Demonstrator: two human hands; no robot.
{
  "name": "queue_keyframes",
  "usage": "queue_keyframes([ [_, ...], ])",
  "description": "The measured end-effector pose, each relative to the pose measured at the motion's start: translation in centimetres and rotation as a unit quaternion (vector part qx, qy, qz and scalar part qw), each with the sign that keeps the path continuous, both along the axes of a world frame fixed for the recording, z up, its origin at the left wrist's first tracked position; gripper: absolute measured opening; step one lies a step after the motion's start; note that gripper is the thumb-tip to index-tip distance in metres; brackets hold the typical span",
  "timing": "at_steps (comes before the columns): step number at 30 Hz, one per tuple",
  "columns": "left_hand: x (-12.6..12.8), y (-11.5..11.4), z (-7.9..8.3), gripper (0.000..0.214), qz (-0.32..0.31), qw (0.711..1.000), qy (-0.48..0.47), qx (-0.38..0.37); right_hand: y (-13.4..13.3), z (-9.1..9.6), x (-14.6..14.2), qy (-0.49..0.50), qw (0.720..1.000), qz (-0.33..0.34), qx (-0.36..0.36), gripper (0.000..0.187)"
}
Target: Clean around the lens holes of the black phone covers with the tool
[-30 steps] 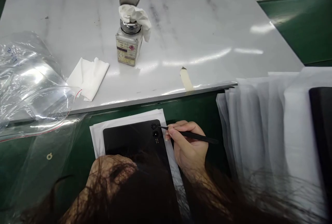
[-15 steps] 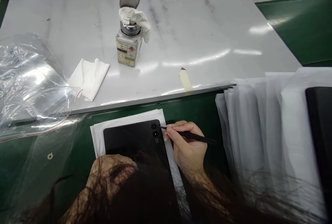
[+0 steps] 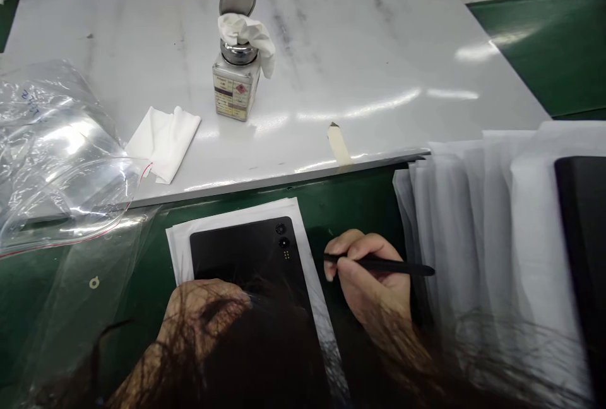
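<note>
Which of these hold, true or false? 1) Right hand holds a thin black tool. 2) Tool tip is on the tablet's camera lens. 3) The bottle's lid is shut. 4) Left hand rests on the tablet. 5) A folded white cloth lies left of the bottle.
1) True: the right hand grips the black tool.
2) False: the tip sits off the tablet, to its right.
3) False: the bottle has its lid flipped open.
4) True: the left hand rests there.
5) True: the white cloth.

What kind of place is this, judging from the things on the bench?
Probably an electronics assembly or inspection bench. A black tablet lies face down on white sheets, the right hand holds a thin black tool, and a solvent bottle with a wipe stands on the white board.
</note>
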State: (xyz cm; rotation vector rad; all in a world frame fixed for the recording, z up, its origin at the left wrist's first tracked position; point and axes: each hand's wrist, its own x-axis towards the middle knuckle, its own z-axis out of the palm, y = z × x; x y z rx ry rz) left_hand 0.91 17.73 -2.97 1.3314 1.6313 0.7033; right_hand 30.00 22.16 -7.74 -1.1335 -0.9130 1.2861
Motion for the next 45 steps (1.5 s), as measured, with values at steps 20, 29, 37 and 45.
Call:
queue_keyframes([
  [20, -1.4, -2.9, -3.3, 0.028, -0.079, 0.988, -0.053, 0.125, -1.6, 0.4, 2.1, -0.032, 0.959, 0.281, 0.014, 0.042],
  [29, 0.3, -3.4, -2.5, 0.021, 0.018, 0.995, -0.063, 0.078, -3.0, -2.2, 2.6, -0.044, 0.963, 0.256, 0.073, 0.04],
  [37, 0.5, -3.3, -2.0, 0.019, 0.026, 0.994, -0.054, 0.089, -2.6, -0.9, 2.4, -0.032, 0.969, 0.238, 0.06, 0.034],
  [45, -0.3, -2.9, -2.7, 0.026, -0.019, 0.99, -0.028, 0.136, -1.4, 0.8, 1.9, -0.065, 0.965, 0.253, 0.036, 0.038],
])
